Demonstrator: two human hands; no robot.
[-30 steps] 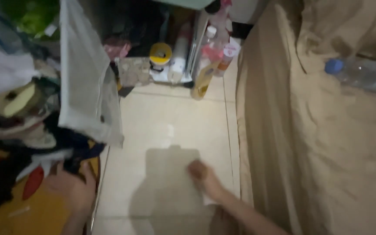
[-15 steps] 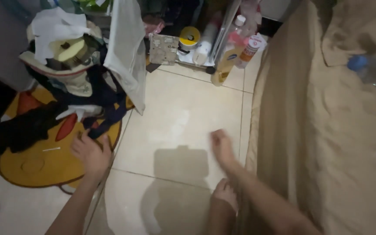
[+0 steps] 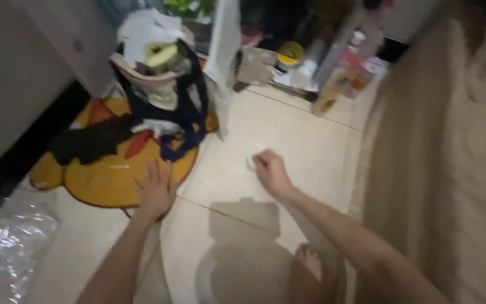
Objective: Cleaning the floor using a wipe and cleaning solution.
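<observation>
Foot: a bare foot [image 3: 310, 260] shows at the bottom of the view, on the tiles beside the right forearm
Shadow: a dark head-and-shoulders shadow [image 3: 243, 247] falls across the nearest tiles
Plastic: a crumpled clear plastic sheet [image 3: 7, 247] lies at the lower left on the floor
Floor: pale beige glossy tiles [image 3: 299, 141] with thin dark grout lines, lit softly from above
Left hand: the left hand [image 3: 154, 190] lies flat, fingers spread wide, palm down on the near edge of the mat; it grips nothing
Right hand: the right hand [image 3: 271, 171] is curled into a loose fist low over the tiles, closed around a small white scrap [image 3: 251, 163] that sticks out at the thumb side; what the scrap is cannot be told
Mat: a round yellow-orange mat [image 3: 102, 174] with red patches lies on the floor to the left, partly under a heap
Heap: a pile of clothes [image 3: 158, 95], dark blue, black and white, is stacked on the far part of the mat
Bed: a tan bedsheet [image 3: 440, 157] hangs down along the right side, blurred
Cabinet: a grey cabinet front [image 3: 23, 73] with a dark base stands at the left
Far end: a white cloth [image 3: 223, 50] hangs down behind the heap; beyond it bottles and jars [image 3: 344, 79] crowd the floor against the far wall, among them a tub with a yellow lid [image 3: 291, 52]
</observation>
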